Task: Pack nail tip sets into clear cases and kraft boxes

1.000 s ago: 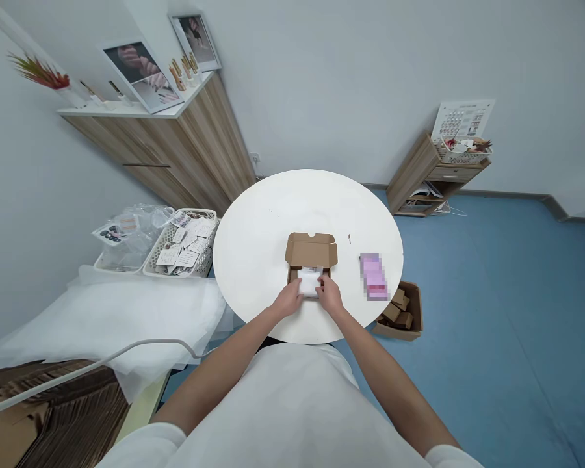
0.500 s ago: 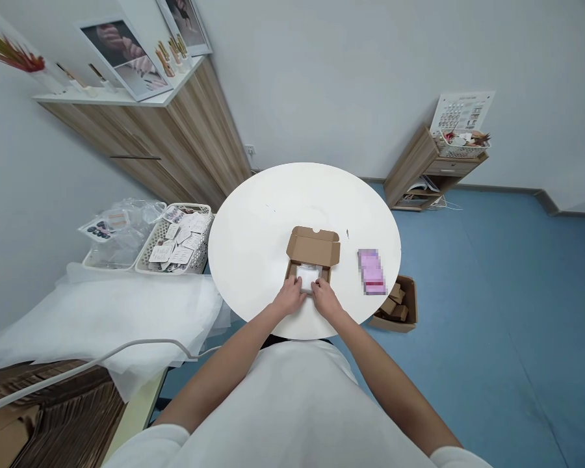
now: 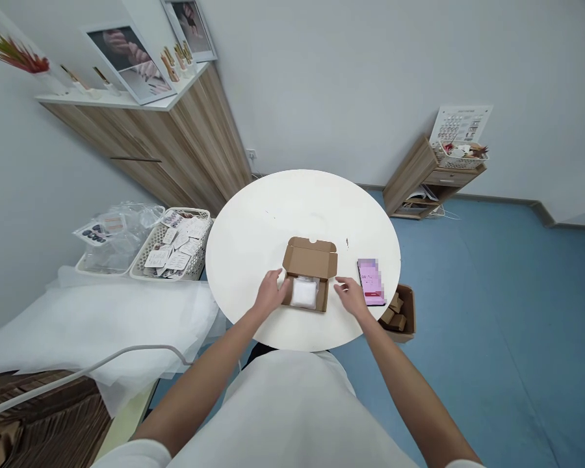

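A small brown cardboard box (image 3: 312, 258) lies on the round white table, its lid folded back away from me. Inside it rests a white wrapped packet (image 3: 304, 293), filling the middle and left of the box. My left hand (image 3: 272, 292) is at the box's left side, thumb and fingers apart, holding nothing; whether it touches the box edge I cannot tell. Off the right side of the box, my right hand (image 3: 351, 296) hovers with fingers spread and nothing in them. A phone (image 3: 371, 282) with a pink screen lies just right of that hand.
The round table (image 3: 244, 240) stands before me. At its left are a white basket (image 3: 199, 250) of printed cards and white sheets (image 3: 141, 318) on a side surface. An open carton (image 3: 408, 312) holding small brown boxes sits on the floor at right.
Both hands have let go of the white packet and moved apart, left hand to the left, right hand to the right. The packet stays in the box. The view has tilted slightly.
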Available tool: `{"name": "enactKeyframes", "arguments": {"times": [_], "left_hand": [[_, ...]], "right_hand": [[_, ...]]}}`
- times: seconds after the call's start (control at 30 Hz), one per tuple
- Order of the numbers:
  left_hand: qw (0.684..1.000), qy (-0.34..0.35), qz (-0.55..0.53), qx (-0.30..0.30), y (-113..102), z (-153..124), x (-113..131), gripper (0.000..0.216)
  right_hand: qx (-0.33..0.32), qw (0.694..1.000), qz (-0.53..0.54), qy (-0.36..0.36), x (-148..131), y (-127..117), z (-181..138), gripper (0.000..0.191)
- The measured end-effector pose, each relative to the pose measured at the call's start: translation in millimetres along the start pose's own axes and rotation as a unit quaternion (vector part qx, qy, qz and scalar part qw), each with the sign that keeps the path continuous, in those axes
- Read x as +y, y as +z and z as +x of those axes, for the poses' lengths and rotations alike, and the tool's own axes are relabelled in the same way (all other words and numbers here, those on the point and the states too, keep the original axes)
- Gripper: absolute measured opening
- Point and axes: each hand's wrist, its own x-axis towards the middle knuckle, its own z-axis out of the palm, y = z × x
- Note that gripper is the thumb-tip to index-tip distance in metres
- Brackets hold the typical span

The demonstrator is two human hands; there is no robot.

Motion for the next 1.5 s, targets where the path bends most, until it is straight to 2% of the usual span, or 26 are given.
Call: {"name": "enactKeyframes", "arguments": {"times": [0.07,0.13,0.2,0.33,0.43,0.57,0.7,0.83,0.97,1.1,1.2,1.37,1.5], "left_hand": [[0.994,-0.096,-0.042,-0.015,-10,19,-1,0.048],[0.982,-0.154,-0.101,-0.044,-16,35,-1,0.049],[0.965,-0.192,-0.165,-0.07,-18,47,1,0.053],[0.935,-0.233,-0.243,-0.11,-15,57,10,0.062],[0.928,-0.222,-0.276,-0.117,-13,59,17,0.065],[0.927,-0.18,-0.313,-0.099,-17,59,20,0.06],[0.927,-0.138,-0.328,-0.118,-24,53,15,0.043],[0.92,-0.105,-0.346,-0.152,-29,44,6,0.05],[0.901,-0.131,-0.384,-0.156,-34,35,-4,0.05],[0.9,-0.153,-0.368,-0.175,-35,25,-7,0.053],[0.896,-0.156,-0.375,-0.181,-33,17,-3,0.056],[0.922,-0.143,-0.309,-0.186,-28,5,5,0.048],[0.949,-0.118,-0.215,-0.199,-24,-6,-2,0.043]], "right_hand": [[-0.001,0.992,0.086,0.095,0,-13,19,0.035],[-0.03,0.975,0.156,0.158,-2,-19,36,0.039],[-0.058,0.962,0.19,0.186,-7,-18,50,0.04],[-0.112,0.957,0.192,0.187,-20,-5,66,0.043],[-0.136,0.962,0.17,0.161,-30,1,72,0.045],[-0.142,0.971,0.168,0.091,-41,1,71,0.043],[-0.143,0.974,0.172,0.025,-41,-4,58,0.062],[-0.168,0.977,0.125,-0.037,-33,-6,43,0.066],[-0.156,0.982,0.09,-0.055,-21,-4,30,0.058],[-0.163,0.983,0.048,-0.07,-13,-1,17,0.049],[-0.178,0.98,0.056,-0.062,-10,1,8,0.046],[-0.182,0.978,0.077,-0.068,-8,0,-3,0.051],[-0.194,0.975,0.059,-0.09,3,-4,-11,0.057]]}}
